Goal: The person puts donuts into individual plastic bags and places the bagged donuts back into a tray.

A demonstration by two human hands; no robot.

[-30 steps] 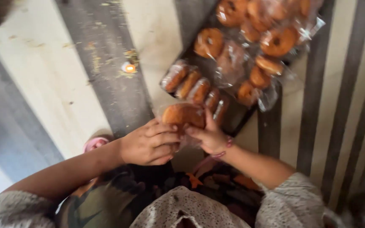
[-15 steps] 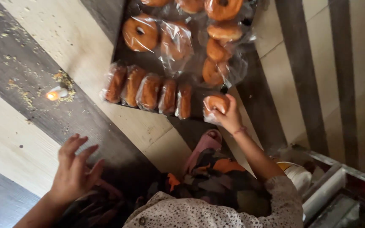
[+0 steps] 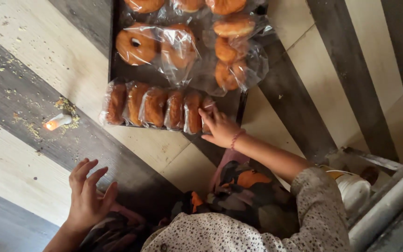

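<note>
Just under right hand (image 3: 220,128): last wrapped donut (image 3: 207,112) in row.

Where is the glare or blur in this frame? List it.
Head view: glare streaks the clear wrappers on the bagged doughnuts; the lit candle blows out to a bright spot; the right hand is fairly sharp, the left hand slightly soft; the metal rack at the lower right is blurred.

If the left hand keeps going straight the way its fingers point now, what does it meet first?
The left hand, fingers spread and empty, points up-left across bare striped floor. The way looks free at first; the small lit candle stub among yellow crumbs is probably the first thing met, though depth is unclear.
</note>
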